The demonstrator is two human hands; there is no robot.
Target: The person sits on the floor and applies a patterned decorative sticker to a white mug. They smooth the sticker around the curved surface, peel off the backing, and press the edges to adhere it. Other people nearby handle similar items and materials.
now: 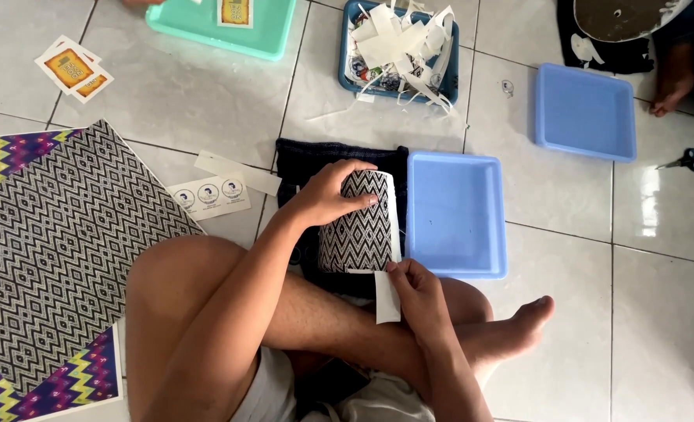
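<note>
My left hand [327,191] wraps over the top of a cylinder-like object covered in black-and-white zigzag patterned sheet [360,227], held above a dark cloth [315,156] on the floor. My right hand [413,285] pinches a white paper strip [387,298] at the object's lower right edge. I sit cross-legged, with my knees and a foot [530,316] below the object.
An empty blue tray [456,215] lies just right of the object; another blue tray [585,112] lies farther right. A blue bin of white paper scraps [401,47], a teal tray [222,31], large patterned sheets [50,242], sticker sheets [210,195], scissors [683,162] and another person's foot [671,78] surround me.
</note>
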